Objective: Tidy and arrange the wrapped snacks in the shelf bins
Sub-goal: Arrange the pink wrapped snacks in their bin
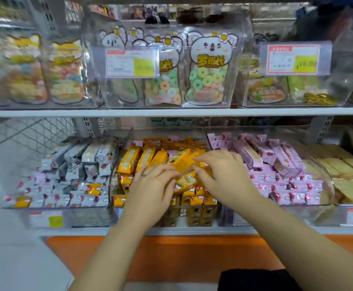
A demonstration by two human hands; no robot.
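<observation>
Forearms (112,248) reach up from the lower edge to the lower shelf (171,230). Left hand (152,183) and right hand (224,175), fingers curled, pinch opposite ends of one orange pack (185,165). The pack is held just above the orange snacks (142,158) that fill the middle bin (177,217). White snacks (83,162) fill the bin to its left, and pink snacks (276,160) fill the bin to its right. Above, the upper shelf (171,112) carries clear bins of candy pouches (209,70) with price tags (293,58). Motion blur hides finer grip detail.
</observation>
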